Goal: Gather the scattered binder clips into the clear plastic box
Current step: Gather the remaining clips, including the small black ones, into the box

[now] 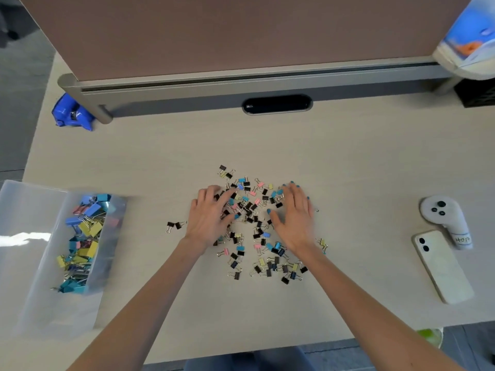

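Observation:
Several small binder clips (254, 228), black, blue, pink and yellow, lie scattered in the middle of the desk (348, 167). My left hand (211, 215) lies flat on the left side of the pile, fingers spread over clips. My right hand (294, 215) rests flat on the right side, fingers apart. Neither hand grips a clip. Two black clips (174, 225) lie apart to the left of the pile. The clear plastic box (34, 236) stands at the left edge of the desk, with larger blue, yellow and teal clips (85, 236) in its right part.
A white phone (442, 266) and a grey controller (444, 218) lie at the right. A blue object (72, 113) sits at the back left by the partition (241, 36). A cable slot (277, 104) is at the back. The desk's near edge runs below my forearms.

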A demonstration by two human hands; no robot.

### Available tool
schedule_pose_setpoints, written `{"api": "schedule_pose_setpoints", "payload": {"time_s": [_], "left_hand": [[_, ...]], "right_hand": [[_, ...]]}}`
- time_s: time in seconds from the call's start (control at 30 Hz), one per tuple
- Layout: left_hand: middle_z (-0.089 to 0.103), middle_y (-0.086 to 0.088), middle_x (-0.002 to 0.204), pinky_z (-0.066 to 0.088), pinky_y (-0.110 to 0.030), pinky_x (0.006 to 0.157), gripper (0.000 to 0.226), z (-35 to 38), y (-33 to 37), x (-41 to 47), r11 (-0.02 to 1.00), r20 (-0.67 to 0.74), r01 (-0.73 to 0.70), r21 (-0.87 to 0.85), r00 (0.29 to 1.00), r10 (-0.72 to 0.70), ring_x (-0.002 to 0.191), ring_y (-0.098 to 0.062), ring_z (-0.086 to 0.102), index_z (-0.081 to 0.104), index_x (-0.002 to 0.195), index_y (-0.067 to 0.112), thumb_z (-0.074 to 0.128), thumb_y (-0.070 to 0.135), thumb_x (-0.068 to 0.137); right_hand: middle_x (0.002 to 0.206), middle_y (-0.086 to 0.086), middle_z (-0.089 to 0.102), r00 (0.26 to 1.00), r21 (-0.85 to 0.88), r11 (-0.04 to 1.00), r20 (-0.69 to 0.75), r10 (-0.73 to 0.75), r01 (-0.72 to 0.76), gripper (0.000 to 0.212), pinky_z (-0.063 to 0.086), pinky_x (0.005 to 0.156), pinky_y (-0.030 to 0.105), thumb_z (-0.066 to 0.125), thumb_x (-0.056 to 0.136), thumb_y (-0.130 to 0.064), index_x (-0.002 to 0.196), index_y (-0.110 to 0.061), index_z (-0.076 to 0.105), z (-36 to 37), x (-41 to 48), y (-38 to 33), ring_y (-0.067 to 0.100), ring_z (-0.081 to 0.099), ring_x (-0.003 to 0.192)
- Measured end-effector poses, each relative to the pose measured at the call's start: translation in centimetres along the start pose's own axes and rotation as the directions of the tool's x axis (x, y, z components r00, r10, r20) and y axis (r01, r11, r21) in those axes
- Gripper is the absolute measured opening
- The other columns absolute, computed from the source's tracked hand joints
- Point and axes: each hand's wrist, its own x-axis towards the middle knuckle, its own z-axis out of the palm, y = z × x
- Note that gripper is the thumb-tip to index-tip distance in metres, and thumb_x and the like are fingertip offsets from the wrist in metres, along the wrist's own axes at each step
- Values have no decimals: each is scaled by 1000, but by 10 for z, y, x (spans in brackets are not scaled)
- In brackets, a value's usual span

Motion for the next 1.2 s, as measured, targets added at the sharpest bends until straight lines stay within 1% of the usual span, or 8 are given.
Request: {"api": "schedule_pose_setpoints", "payload": {"time_s": [0.17, 0.33, 0.47, 0.63, 0.73, 0.97, 1.07, 1.2], "left_hand": [[42, -4, 120, 48, -34, 85, 47, -4, 2, 9, 978, 49, 96, -183, 995, -88, 109, -21, 38, 51, 130, 28, 68, 31, 86], [36, -4, 115, 45, -33, 77, 33, -11, 7, 19, 914, 179, 228, -336, 968, -176, 107, -21, 35, 55, 111, 24, 70, 15, 84], [36, -6, 115, 46, -37, 84, 21, -11, 9, 23, 902, 205, 271, -335, 956, -211, 105, -25, 36, 57, 99, 17, 65, 5, 85], [38, -10, 120, 36, -29, 84, 24, -12, 14, 30, 893, 268, 313, -323, 935, -231, 110, -30, 37, 57, 104, 12, 60, -1, 84], [41, -10, 117, 41, -33, 86, 24, -12, 18, 34, 888, 278, 320, -331, 932, -232, 107, -29, 42, 56, 104, 12, 61, 1, 83], [46, -6, 103, 47, -33, 74, 24, -8, 22, 34, 901, 194, 258, -349, 960, -200, 89, -27, 54, 57, 94, 12, 67, -1, 77], [47, -5, 101, 46, -30, 71, 24, -8, 21, 31, 907, 165, 234, -351, 969, -186, 85, -24, 54, 58, 93, 12, 69, 0, 76], [48, -6, 100, 49, -27, 69, 20, -10, 18, 30, 881, 169, 239, -408, 968, -184, 76, -20, 55, 61, 86, 12, 70, -3, 76]], "right_hand": [[159, -1, 12, 992, -6, 999, 110, -53, 54, 90, 7, 117, 34, 56, 84, -58, 152, -17, 13, 4, 1, -14, 15, 8, 146], [150, 0, 26, 979, -100, 980, 125, -160, 173, 94, 28, 110, 33, 66, 77, -58, 150, -19, 20, 9, 5, -26, 18, 23, 138], [136, 2, 33, 973, -90, 978, 153, -173, 188, 80, 37, 101, 31, 66, 81, -50, 146, -21, 29, 11, 14, -35, 19, 32, 125], [122, 1, 33, 963, -13, 986, 221, -157, 164, 57, 49, 78, 27, 69, 84, -30, 133, -25, 41, 5, 22, -46, 15, 36, 112], [119, 0, 34, 958, 26, 993, 260, -121, 118, 48, 50, 67, 28, 69, 84, -19, 125, -25, 44, 5, 28, -51, 16, 37, 110], [113, 0, 41, 956, 63, 991, 263, -131, 119, 25, 47, 66, 31, 58, 89, -7, 106, -23, 48, 4, 39, -48, 18, 48, 100], [114, 0, 44, 955, 79, 987, 255, -154, 138, 21, 46, 69, 31, 58, 89, -7, 103, -20, 50, 5, 41, -47, 17, 50, 97], [106, -2, 48, 960, 160, 985, 257, -111, 71, 19, 48, 76, 31, 59, 88, -3, 97, -18, 53, 6, 44, -46, 18, 53, 92]]}}
